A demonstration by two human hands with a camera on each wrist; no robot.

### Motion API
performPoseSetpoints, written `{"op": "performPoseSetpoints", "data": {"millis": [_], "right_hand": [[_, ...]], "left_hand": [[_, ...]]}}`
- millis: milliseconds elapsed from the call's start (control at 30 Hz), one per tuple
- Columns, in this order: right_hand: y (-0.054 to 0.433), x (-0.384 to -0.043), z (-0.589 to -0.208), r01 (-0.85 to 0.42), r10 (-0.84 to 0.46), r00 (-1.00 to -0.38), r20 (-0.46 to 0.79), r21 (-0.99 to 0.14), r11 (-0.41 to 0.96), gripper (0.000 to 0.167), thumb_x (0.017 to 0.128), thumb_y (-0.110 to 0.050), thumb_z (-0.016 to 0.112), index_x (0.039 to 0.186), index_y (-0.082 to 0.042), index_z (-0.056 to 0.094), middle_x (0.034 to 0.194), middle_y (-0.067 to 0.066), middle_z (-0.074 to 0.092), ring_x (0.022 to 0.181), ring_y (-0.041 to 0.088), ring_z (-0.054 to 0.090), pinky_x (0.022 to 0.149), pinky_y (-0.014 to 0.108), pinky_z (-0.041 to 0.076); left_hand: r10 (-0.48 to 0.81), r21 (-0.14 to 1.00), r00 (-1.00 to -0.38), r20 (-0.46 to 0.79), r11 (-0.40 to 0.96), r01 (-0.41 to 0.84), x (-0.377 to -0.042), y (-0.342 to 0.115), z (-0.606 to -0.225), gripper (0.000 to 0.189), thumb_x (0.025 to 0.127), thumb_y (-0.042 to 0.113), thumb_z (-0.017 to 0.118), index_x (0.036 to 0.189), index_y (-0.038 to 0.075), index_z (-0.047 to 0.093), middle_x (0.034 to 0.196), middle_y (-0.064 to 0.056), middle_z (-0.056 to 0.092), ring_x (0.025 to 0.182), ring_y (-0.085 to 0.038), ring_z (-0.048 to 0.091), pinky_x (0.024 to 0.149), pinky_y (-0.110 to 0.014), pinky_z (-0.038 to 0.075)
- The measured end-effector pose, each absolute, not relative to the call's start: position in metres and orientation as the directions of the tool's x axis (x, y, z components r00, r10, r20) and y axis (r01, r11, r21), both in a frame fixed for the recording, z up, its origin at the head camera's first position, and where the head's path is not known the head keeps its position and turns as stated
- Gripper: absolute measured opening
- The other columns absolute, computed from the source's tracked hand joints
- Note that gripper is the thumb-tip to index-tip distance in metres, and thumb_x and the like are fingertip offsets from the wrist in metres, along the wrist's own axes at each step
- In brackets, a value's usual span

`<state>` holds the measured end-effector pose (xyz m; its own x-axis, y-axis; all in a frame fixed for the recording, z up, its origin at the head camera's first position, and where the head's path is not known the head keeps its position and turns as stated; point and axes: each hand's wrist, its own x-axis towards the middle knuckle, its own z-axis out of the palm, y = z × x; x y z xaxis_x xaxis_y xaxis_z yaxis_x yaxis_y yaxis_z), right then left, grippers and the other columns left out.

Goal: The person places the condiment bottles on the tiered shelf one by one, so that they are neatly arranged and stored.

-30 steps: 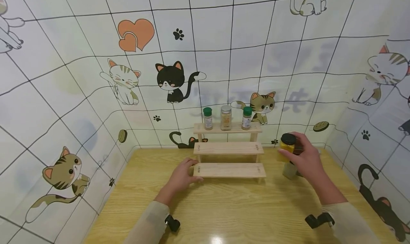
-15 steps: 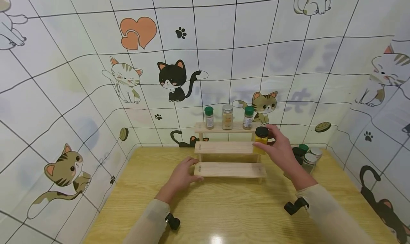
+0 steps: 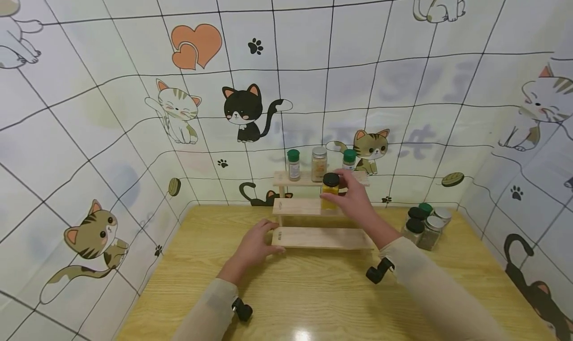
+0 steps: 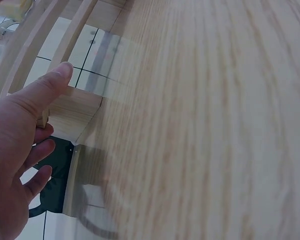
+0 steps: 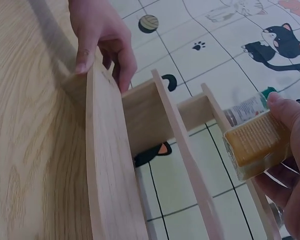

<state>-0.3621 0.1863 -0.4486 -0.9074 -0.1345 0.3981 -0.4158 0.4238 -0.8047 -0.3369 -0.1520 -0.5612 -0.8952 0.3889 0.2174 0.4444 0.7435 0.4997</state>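
Note:
A three-tier wooden spice rack (image 3: 322, 238) stands on the table. My left hand (image 3: 254, 245) grips the left end of its lowest board, thumb on one face and fingers round the other, as the left wrist view shows. My right hand (image 3: 356, 200) pinches a spice jar (image 3: 330, 192) with yellow contents and a black lid between thumb and fingers. The jar is upright in the head view, overlapping the middle board. In the right wrist view its labelled side (image 5: 257, 137) shows. On the top board stand a green-capped jar (image 3: 293, 167), a silver-lidded jar (image 3: 319, 166) and another green-capped jar (image 3: 349, 158), partly hidden by my right hand.
At the right of the wooden table (image 3: 286, 291) several spice jars stand close together, among them a black-lidded jar (image 3: 414, 230) and a silver-lidded jar (image 3: 432, 232). A cat-patterned wall covering (image 3: 295, 42) rises behind the rack and at both sides.
My right hand has carried the yellow spice jar leftward from the jar cluster to the middle board of the rack. My left hand has stayed on the lowest board.

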Motion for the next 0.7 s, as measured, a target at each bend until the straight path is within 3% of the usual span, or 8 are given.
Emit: {"op": "performPoseSetpoints", "data": {"millis": [267,700], "right_hand": [[0.154,-0.376,-0.452,-0.429,-0.173,-0.903,0.393,-0.808,0.403,0.063,0.095,-0.032,0.092,0.146,-0.02,0.056,0.123,0.01,0.069,0.112,0.031,0.067,0.093,0.055,0.058],[0.114,-0.385,-0.46,-0.438,-0.218,-0.898,0.382,-0.816,0.376,0.066,0.096,-0.029,0.091,0.151,-0.021,0.056,0.123,0.01,0.07,0.11,0.03,0.067,0.09,0.051,0.06]], "left_hand": [[0.386,0.482,-0.895,0.225,0.754,0.447,-0.338,-0.152,-0.563,0.079,0.085,0.048,0.097,0.148,0.011,0.067,0.141,-0.005,0.065,0.132,-0.03,0.064,0.114,-0.051,0.052],[0.388,0.475,-0.896,0.218,0.76,0.444,-0.341,-0.153,-0.566,0.079,0.086,0.052,0.095,0.148,0.012,0.067,0.141,-0.004,0.065,0.132,-0.029,0.064,0.115,-0.05,0.052]]}}
